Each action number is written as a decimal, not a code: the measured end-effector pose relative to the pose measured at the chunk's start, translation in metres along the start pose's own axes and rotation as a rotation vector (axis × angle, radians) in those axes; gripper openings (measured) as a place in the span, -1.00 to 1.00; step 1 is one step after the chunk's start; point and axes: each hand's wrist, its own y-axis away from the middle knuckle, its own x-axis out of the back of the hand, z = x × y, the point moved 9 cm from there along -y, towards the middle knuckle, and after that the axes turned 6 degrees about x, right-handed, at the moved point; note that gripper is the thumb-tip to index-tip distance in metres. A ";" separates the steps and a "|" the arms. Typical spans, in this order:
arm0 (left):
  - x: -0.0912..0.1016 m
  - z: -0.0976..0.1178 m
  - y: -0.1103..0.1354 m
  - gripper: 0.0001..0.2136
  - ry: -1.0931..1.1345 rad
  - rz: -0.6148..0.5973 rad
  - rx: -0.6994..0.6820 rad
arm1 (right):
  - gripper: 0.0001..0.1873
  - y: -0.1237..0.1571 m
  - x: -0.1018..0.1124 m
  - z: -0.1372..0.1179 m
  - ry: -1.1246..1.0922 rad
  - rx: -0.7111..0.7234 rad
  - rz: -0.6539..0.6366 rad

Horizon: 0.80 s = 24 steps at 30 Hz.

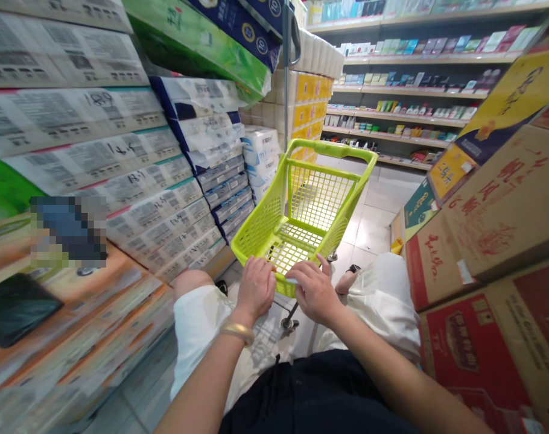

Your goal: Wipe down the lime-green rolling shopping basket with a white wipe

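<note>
On my feed, my left hand and right hand curl around the near rim of a lime-green shopping trolley, which stands between stacked toilet-paper packs and cardboard cartons.

I'm in a narrow shop aisle, with big stacked packs of toilet paper walling off the left side and upper middle of the frame. Stacked cardboard cartons with red print line the right side, and a red carton sits lower right. Far upper right, white store shelves hold rows of small boxed goods. Pale floor tiles run ahead between the stacks and show again lower left. Light's bright and even, source not visible. A pixelated patch covers part of the left stack.
</note>
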 end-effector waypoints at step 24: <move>0.000 0.018 0.005 -0.71 0.032 0.027 -0.021 | -0.82 -0.015 0.005 0.028 0.097 0.026 -0.013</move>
